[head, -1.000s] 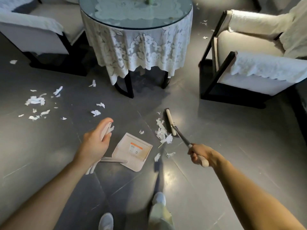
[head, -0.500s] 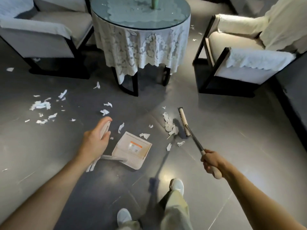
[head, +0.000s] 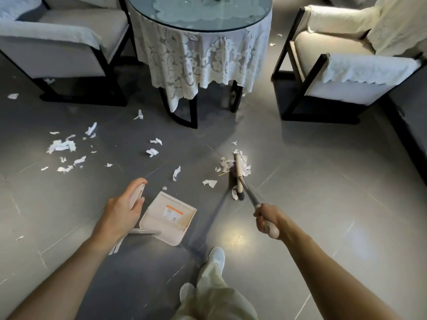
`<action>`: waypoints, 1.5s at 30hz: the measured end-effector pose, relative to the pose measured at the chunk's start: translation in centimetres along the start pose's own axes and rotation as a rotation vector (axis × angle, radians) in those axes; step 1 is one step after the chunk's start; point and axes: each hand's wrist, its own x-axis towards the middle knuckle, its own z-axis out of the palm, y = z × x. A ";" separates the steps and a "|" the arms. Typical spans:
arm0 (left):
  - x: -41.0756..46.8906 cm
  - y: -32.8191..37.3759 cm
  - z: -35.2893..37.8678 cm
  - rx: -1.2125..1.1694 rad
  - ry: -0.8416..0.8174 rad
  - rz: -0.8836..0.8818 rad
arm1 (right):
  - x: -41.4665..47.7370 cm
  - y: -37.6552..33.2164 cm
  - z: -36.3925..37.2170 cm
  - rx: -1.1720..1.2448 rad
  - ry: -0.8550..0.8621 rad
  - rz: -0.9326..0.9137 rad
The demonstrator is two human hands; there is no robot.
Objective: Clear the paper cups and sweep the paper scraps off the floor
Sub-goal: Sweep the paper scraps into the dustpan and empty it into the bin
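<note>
- The left hand holds the upright beige handle of the dustpan, its grip clamped round the handle's top end.
- The dustpan sits on the grey floor, near and left of centre. Its open mouth faces far-right and an orange-and-white label shows inside the pan.
- The right hand holds the pale end of the broom, its grip closed tight round the handle.
- The broom's shaft slants away to the far left, and its head rests on the floor to the right of the dustpan, well apart from it.
- Paper scraps bunch against both sides of the broom head, and one piece lies at its near end.
- More scraps lie loose between broom and dustpan, and a wide scatter lies far left.
- A few bits lie beyond the round glass tabletop, which is draped in a lace cloth.
- Two pale armchairs flank it, one left and one right.
- A white shoe stands near, just behind the dustpan.
</note>
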 end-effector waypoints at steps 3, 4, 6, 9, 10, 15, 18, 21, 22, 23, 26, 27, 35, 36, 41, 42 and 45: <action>1.7 0.3 0.2 -0.003 -0.021 -0.002 | -0.3 -1.5 -1.5 -0.127 0.058 -0.081; 2.6 0.5 0.4 0.002 -0.032 0.002 | -0.2 -2.0 -2.2 -0.164 0.082 -0.110; 3.7 1.2 0.7 -0.003 -0.043 0.008 | -0.2 -2.9 -3.5 -0.240 0.129 -0.170; 6.0 2.6 1.3 -0.036 -0.055 0.006 | 1.7 -5.4 -5.4 -0.340 0.184 -0.220; 6.8 3.0 1.6 -0.041 -0.052 0.009 | 2.7 -6.3 -6.0 -0.366 0.199 -0.219; 10.1 4.9 3.0 -0.022 -0.059 0.014 | 8.5 -10.4 -7.6 -0.441 0.169 -0.194; 10.8 5.6 3.8 -0.015 -0.046 0.021 | 11.4 -11.8 -7.2 -0.513 0.103 -0.147; 10.8 5.8 4.7 0.003 -0.006 0.061 | 11.8 -11.6 -5.7 -0.671 0.027 -0.099; 10.7 5.8 5.0 0.010 -0.003 0.078 | 11.3 -11.2 -5.2 -0.714 -0.002 -0.093; 10.6 5.9 5.1 0.014 -0.013 0.081 | 10.6 -10.8 -4.9 -0.722 -0.032 -0.089; 10.6 6.4 5.4 0.037 -0.060 0.067 | 8.5 -10.5 -5.2 -0.593 -0.074 -0.087; 10.6 6.6 5.5 0.041 -0.066 0.071 | 7.9 -10.7 -5.7 -0.552 -0.057 -0.090; 11.8 6.7 6.6 0.011 -0.055 0.071 | 7.6 -13.1 -8.2 -0.637 0.054 -0.160; 12.0 6.8 6.9 0.006 -0.053 0.071 | 8.3 -13.6 -8.0 -0.672 0.049 -0.159; 13.9 7.3 7.3 0.025 -0.032 0.093 | 11.0 -14.5 -6.2 -0.793 -0.043 -0.117; 14.3 7.2 7.3 0.034 -0.032 0.090 | 10.9 -14.2 -5.7 -0.817 -0.072 -0.105; 15.2 7.0 7.5 0.025 -0.041 0.074 | 9.3 -12.8 -4.4 -0.852 -0.172 -0.066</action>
